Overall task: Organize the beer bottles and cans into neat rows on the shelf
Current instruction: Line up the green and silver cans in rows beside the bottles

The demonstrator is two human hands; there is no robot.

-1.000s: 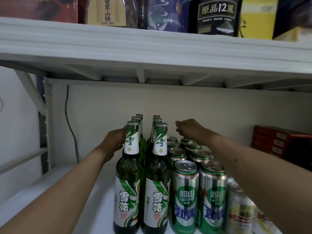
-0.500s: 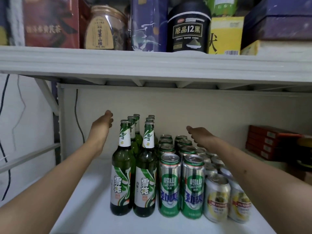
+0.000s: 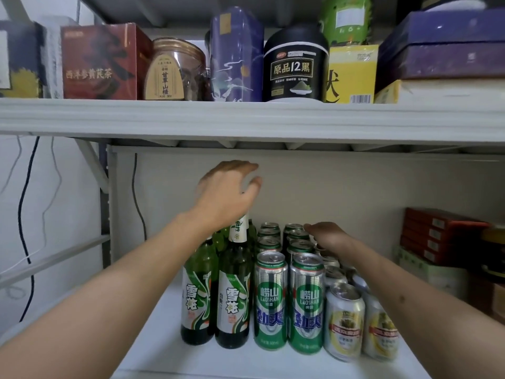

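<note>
Green beer bottles (image 3: pixel 233 294) with white labels stand in two rows on the white shelf (image 3: pixel 153 351), running back to the wall. Right of them stand two rows of green and silver cans (image 3: pixel 270 302), then rows of shorter silver and yellow cans (image 3: pixel 345 321). My left hand (image 3: pixel 228 192) hovers above the bottle tops, fingers loosely spread, holding nothing. My right hand (image 3: pixel 328 236) lies low over the rear can tops with relaxed fingers; I cannot tell whether it touches them. My right forearm hides some of the rear short cans.
The upper shelf board (image 3: pixel 246 116) hangs close above, loaded with boxes and jars. Stacked red boxes (image 3: pixel 440 233) stand at the right of the lower shelf. Black and white cables (image 3: pixel 27 214) hang along the wall to the left.
My left hand has risen from beside the bottle necks to above their tops. My right hand has dropped lower over the rear cans. The view has pulled back and up.
</note>
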